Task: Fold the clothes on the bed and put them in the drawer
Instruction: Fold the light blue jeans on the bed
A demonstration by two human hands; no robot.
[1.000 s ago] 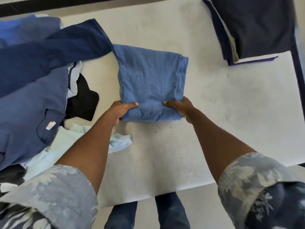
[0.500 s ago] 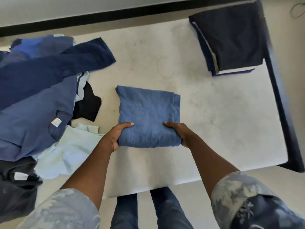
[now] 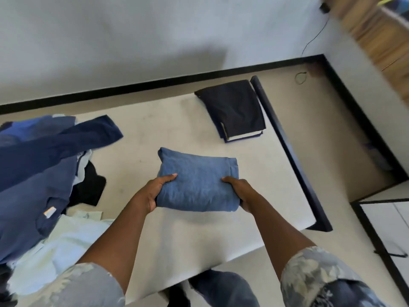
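Since the earlier frame, the folded mid-blue cotton garment (image 3: 198, 185) has come nearer the person and appears raised off the white mattress (image 3: 155, 129), and the view has swung up to take in the wall.

Left hand (image 3: 152, 191): grips the garment's left edge, thumb on top and fingers curled underneath. Right hand (image 3: 241, 191): grips the right edge the same way. Holding it from both sides keeps the layers pressed together, so the fold should survive being carried.

Location: the garment hangs between the hands above the near middle of the mattress. It sags slightly at the centre.

A folded stack of dark navy clothes (image 3: 234, 109) lies at the far right corner of the mattress, well apart from the garment, probably set aside as finished work. A heap of unfolded blue, black and pale green clothes (image 3: 39, 173) covers the left side and has yet to be folded.

Blurred wooden furniture (image 3: 376, 36) shows at the upper right. Whether it holds the drawer cannot be told.

Assessment: folding of this item looks complete, and transfer is the step in hand.
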